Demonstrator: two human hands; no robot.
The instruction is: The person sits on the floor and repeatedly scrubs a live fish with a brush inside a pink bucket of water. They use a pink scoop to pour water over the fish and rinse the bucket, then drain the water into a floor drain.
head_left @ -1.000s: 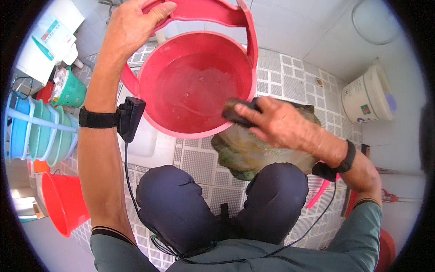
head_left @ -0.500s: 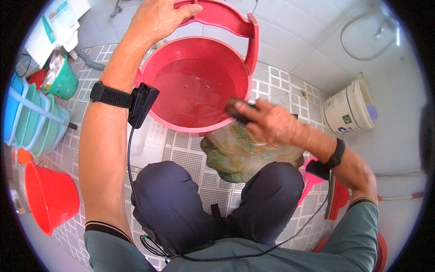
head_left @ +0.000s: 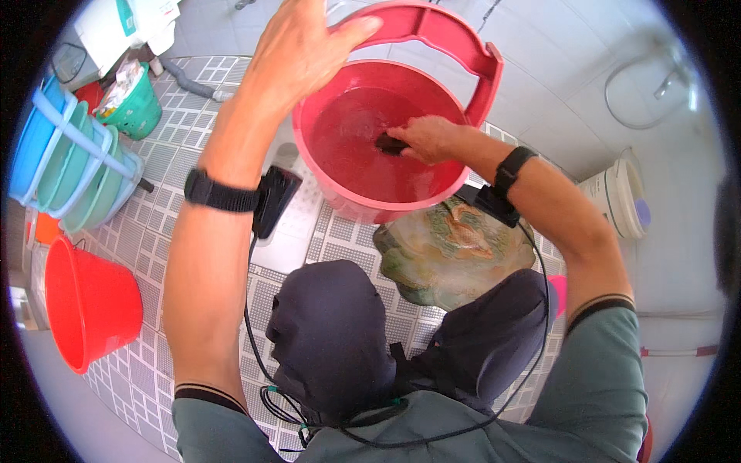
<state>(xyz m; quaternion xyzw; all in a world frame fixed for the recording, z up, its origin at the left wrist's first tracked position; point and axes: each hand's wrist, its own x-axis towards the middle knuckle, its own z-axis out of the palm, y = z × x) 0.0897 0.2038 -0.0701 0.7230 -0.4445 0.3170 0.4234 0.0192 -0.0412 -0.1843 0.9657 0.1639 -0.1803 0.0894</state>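
Note:
A pinkish-red bucket [head_left: 351, 194] holds water, its wide handle [head_left: 421, 25] raised at the far side. My left hand [head_left: 309, 58] is closed on that handle, thumb along its top; the other fingers are partly out of frame. Inside the bucket, at the water surface, my right hand [head_left: 431, 139] grips a small dark brush-like block [head_left: 390, 144]; its underside is hidden. Just in front of the bucket, a green and brown scallop-edged mat [head_left: 455, 258] lies on the tiled floor, partly covered by my right knee.
On the left stand a red bucket [head_left: 96, 301], a rack of blue and green basins [head_left: 73, 154] and a green bin [head_left: 139, 108]. A white fixture [head_left: 285, 243] lies left of the pinkish-red bucket. Right, by the wall, is a white pail [head_left: 610, 189]. Cables run from both wrists.
My right hand has moved left from over the mat beside the rim into the bucket, carrying the dark block to the water. My left hand stays on the handle. The view has shifted.

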